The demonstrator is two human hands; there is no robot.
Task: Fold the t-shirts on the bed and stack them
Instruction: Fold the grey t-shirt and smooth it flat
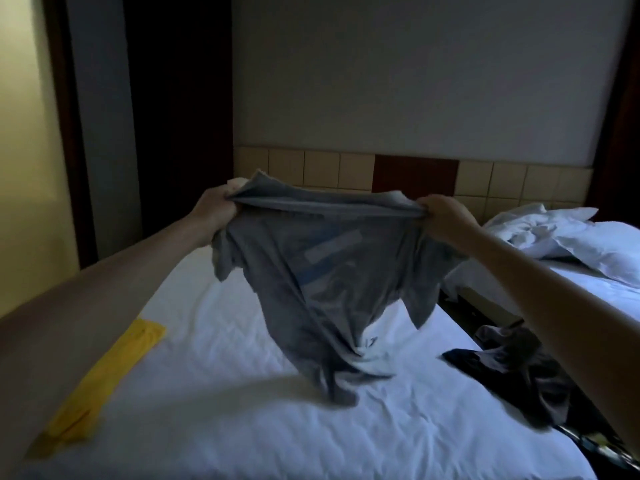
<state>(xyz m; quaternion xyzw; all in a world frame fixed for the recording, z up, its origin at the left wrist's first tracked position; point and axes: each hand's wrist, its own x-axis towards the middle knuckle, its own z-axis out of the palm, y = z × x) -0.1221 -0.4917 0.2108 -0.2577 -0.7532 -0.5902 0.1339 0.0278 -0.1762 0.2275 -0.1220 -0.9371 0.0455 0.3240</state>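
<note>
- Your left hand (216,211) and right hand (443,220) each have their fingers curled tight round the top edge of the grey t-shirt (311,271), which is pulled taut between them.
- The grey t-shirt hangs in the air over the middle of the bed (207,393). Its lower end is bunched and touches the sheet, so it is unfolded and not yet laid flat.
- By my reading you are early in the task. One yellow garment (104,379) lies flat, in a long narrow shape, along the bed's left edge. It looks folded and may be the start of the stack.
- A dark heap of clothes (512,368) sits crumpled at the bed's right edge and is yet to be folded.
- The count is one grey t-shirt in hand, one yellow piece and one dark heap. I cannot tell how many shirts the heap holds, though two shades show in it.
- A second bed (588,282) stands apart to the right, with rumpled white pillows (568,233) on it.
</note>
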